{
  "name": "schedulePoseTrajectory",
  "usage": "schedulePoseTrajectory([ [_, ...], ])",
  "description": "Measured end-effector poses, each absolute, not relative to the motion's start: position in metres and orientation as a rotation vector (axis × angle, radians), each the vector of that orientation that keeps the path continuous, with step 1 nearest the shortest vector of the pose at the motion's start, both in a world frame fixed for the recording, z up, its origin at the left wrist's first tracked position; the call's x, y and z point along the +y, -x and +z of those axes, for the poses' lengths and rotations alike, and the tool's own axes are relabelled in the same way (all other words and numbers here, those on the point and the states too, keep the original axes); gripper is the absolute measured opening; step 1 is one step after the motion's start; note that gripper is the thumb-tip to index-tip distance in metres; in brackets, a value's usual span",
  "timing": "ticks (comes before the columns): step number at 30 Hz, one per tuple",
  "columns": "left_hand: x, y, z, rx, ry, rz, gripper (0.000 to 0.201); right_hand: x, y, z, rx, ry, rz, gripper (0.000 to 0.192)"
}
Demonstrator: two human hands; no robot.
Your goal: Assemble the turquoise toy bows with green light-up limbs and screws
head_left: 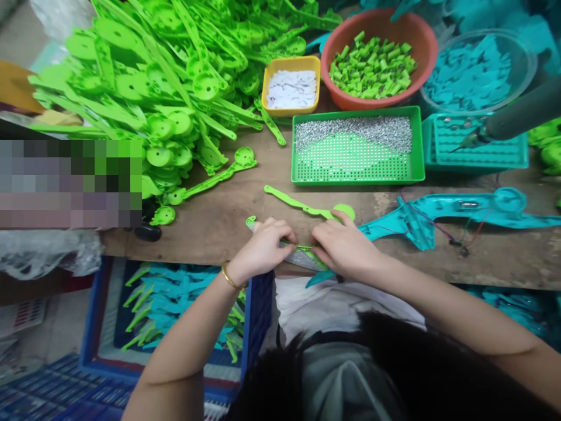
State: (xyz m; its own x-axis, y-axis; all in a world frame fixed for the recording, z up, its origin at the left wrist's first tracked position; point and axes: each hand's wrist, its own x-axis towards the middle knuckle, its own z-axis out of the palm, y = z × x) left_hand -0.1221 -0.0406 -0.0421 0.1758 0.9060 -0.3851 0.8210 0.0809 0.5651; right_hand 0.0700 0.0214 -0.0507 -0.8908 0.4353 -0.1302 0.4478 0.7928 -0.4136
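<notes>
At the bench's front edge, my left hand (265, 251) and my right hand (344, 242) are closed, fingers bent inward, on a long green plastic part (250, 221). Most of that part is hidden under the fingers, and a grey strip shows below it. Just beyond my right hand lies another green plastic arm (287, 203), its round end close to my fingers. A teal plastic gun-shaped shell (460, 210) with thin wires rests to the right, one end behind my right wrist. Below that wrist a teal tip (319, 278) sticks out.
A green tray (357, 178) holds small metal screws. Behind it are a yellow dish (267, 105) of white pieces and an orange bowl (335, 93) of short green tubes. An electric screwdriver (504, 123) reaches in from the right. Green parts (166, 88) are heaped left; a blue crate (100, 316) sits below.
</notes>
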Motion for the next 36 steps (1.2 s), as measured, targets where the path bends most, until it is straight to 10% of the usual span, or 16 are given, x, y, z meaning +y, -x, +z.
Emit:
schedulePoseTrajectory([
  [36, -0.091, 0.087, -0.052, 1.810, -2.267, 0.380, 0.036, 0.044, -0.082, -0.061, 3.076, -1.122, -0.346, 0.033],
])
